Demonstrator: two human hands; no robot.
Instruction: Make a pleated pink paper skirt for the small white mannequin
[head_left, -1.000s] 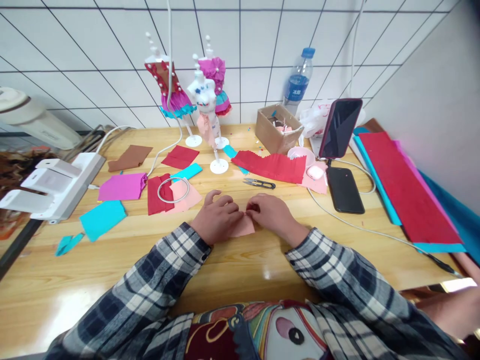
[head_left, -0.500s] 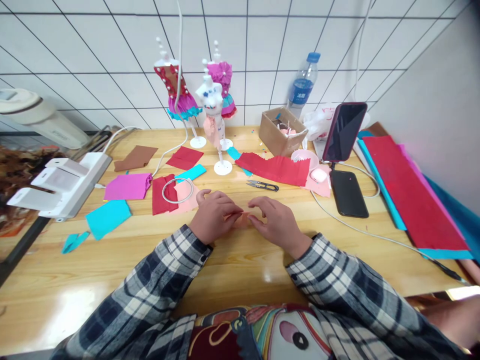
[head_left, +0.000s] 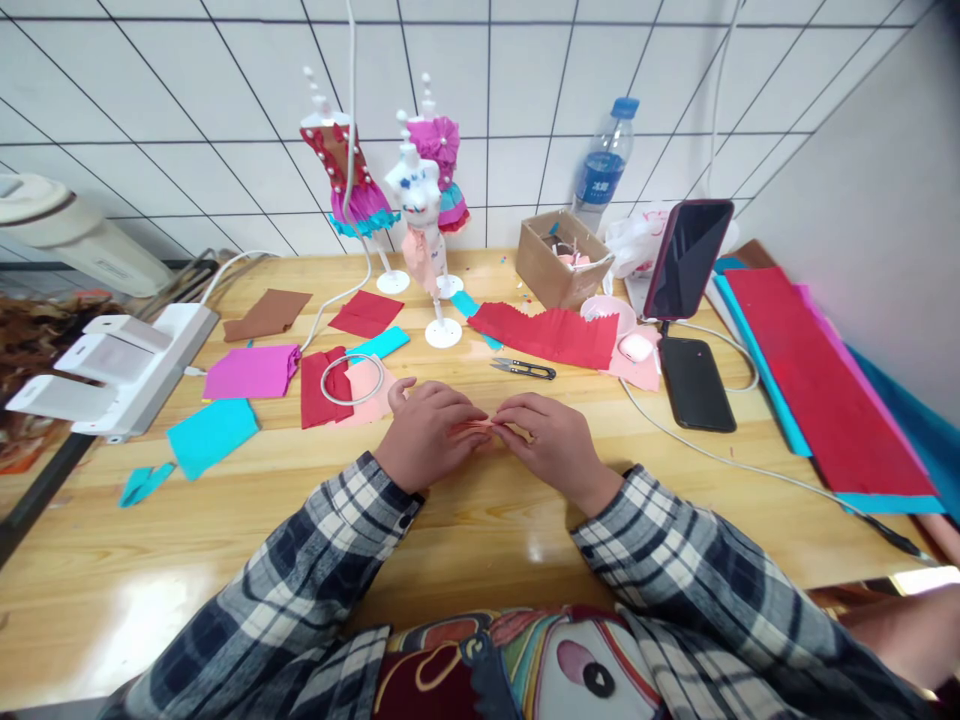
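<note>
Near the middle of the table, my left hand [head_left: 433, 432] pinches a small piece of pale pink fabric [head_left: 486, 424], mostly covered by the fingers. From the other side my right hand [head_left: 553, 440] closes thumb and forefinger on the same piece, so the fingertips of both hands almost meet. Black thread snips [head_left: 523, 369] lie just beyond the hands. Left of my left hand is a pink cloth [head_left: 367, 390] with a white ring-shaped loop [head_left: 352, 380] on it. A white mini mannequin [head_left: 417, 200] with pink fabric at its waist stands farther back.
Two dressed mannequins [head_left: 346, 185] [head_left: 438, 165] stand behind. A red strip [head_left: 551, 335], a cardboard box [head_left: 562, 262], a bottle [head_left: 606, 165] and two phones [head_left: 688, 262] [head_left: 697, 385] are at back right. Cut fabrics [head_left: 251, 371] lie left; folded fabrics [head_left: 825, 375] line the right edge.
My right thumb and forefinger have come together on the pink fabric, moving slightly left toward my left hand. The view has shifted a little; the other things stay put.
</note>
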